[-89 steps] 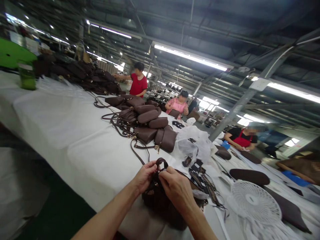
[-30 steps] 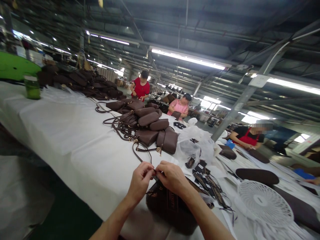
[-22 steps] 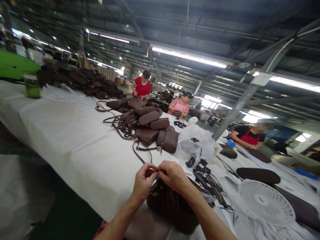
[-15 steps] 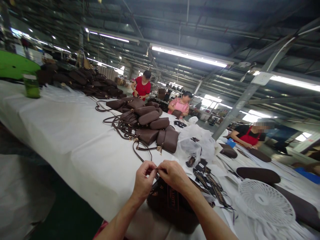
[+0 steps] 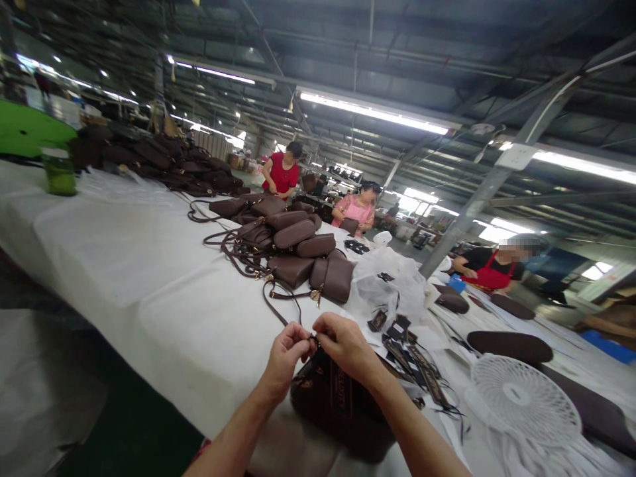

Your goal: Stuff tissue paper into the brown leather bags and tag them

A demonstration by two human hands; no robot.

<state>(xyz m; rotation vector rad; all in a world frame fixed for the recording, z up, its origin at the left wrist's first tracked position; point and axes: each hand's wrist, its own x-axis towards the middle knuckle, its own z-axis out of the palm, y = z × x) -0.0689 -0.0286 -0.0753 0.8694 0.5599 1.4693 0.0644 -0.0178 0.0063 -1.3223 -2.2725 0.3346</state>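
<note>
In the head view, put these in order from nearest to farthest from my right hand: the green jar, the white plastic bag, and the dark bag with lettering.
From your right hand:
1. Dark bag with lettering: just below the hand in the picture.
2. White plastic bag: ahead, slightly right.
3. Green jar: far off to the left.

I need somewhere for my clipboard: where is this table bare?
White tablecloth lies bare between the clear plastic packaging, the brown handbag pile and the left hand. Crowded: the right side, with crumpled plastic bag, hang tags, white fan.
</note>
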